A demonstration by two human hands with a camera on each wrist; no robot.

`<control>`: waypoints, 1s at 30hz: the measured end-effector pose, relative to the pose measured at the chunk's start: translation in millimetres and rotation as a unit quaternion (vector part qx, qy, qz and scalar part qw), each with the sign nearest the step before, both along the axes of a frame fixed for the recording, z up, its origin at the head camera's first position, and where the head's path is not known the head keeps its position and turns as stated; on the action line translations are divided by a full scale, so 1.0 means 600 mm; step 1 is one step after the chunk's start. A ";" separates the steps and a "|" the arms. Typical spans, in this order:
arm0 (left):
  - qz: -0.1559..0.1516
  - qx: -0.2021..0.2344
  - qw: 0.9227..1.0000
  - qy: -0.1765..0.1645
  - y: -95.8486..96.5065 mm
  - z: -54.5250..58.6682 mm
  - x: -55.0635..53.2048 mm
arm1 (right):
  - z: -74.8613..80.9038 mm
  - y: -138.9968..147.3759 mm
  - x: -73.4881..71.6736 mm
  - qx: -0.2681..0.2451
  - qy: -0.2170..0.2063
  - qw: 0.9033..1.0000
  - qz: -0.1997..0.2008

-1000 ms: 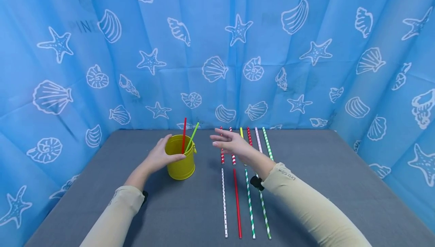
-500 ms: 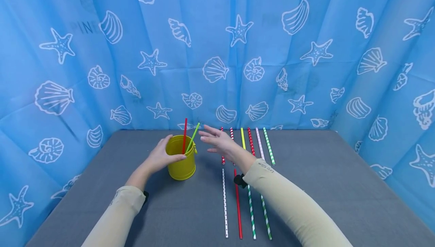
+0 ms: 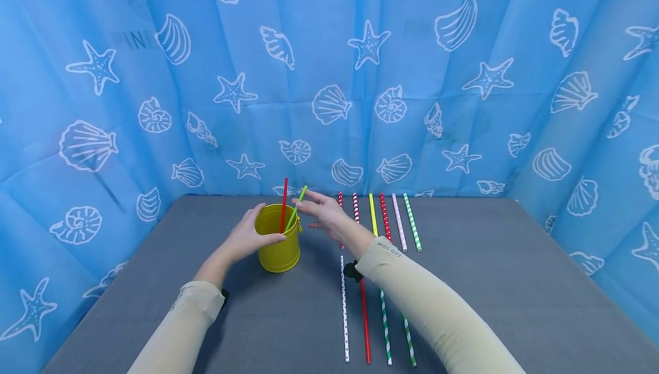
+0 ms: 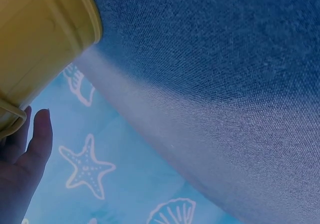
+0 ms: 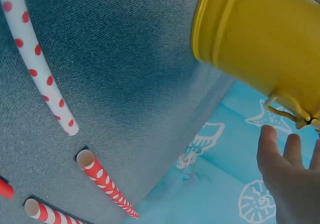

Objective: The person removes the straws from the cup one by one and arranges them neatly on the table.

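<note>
A yellow bucket [image 3: 278, 254] stands on the table, with a red straw [image 3: 284, 205] and a green straw [image 3: 297, 208] leaning upright inside it. My left hand [image 3: 247, 237] grips its left side, thumb across the near rim and fingers at the far side. In the left wrist view the bucket's side [image 4: 40, 39] fills the upper left corner. My right hand [image 3: 326, 217] reaches to the right rim, its fingertips overlapping the green straw; whether they touch it is unclear. The right wrist view shows extended fingers [image 5: 270, 149] beside the bucket's handle loop [image 5: 285, 109].
Right of the bucket, paper straws lie in two rows. The near row holds a white dotted straw [image 3: 345, 311], a red straw [image 3: 365, 328] and green-striped ones [image 3: 386, 328]. Behind are yellow [image 3: 373, 214], pink [image 3: 399, 222] and patterned straws, partly covered by my right arm. A blue shell-print curtain [image 3: 329, 76] surrounds the table.
My right hand has moved left from above the back row of straws to the bucket's rim, at the green straw. The left hand keeps its hold on the bucket.
</note>
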State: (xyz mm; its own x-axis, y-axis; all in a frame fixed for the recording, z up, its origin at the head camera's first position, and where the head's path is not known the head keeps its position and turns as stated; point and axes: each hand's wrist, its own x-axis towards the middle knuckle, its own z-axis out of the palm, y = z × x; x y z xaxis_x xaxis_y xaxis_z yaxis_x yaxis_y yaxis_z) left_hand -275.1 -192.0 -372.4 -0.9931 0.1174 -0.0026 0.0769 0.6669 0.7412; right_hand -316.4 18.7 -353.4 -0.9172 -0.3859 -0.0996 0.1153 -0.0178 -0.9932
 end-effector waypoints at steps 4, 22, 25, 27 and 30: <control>0.001 0.005 1.000 -0.001 0.001 0.002 0.000 | -0.002 -0.004 -0.001 0.009 -0.003 1.000 -0.014; -0.002 -0.009 1.000 -0.005 0.003 0.004 0.000 | 0.019 0.014 0.009 -0.013 0.050 0.996 -0.068; 0.000 -0.010 1.000 -0.005 0.003 0.004 0.000 | 0.024 0.027 0.011 -0.027 0.067 0.994 -0.083; 0.001 -0.011 1.000 -0.006 0.003 0.003 0.001 | 0.028 0.036 0.013 -0.038 0.072 0.993 -0.089; 0.001 -0.009 1.000 -0.006 0.003 0.003 0.002 | 0.036 0.050 0.018 -0.062 0.077 0.990 -0.103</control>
State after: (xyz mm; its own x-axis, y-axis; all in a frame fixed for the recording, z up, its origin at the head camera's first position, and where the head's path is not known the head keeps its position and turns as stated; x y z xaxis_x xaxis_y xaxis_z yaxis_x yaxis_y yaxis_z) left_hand -274.2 -190.1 -370.5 -0.9932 0.1149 -0.0168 0.0664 0.6806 0.7296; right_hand -305.6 48.7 -331.7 -0.9780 -0.1905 0.0850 -0.0569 -0.1483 -0.9873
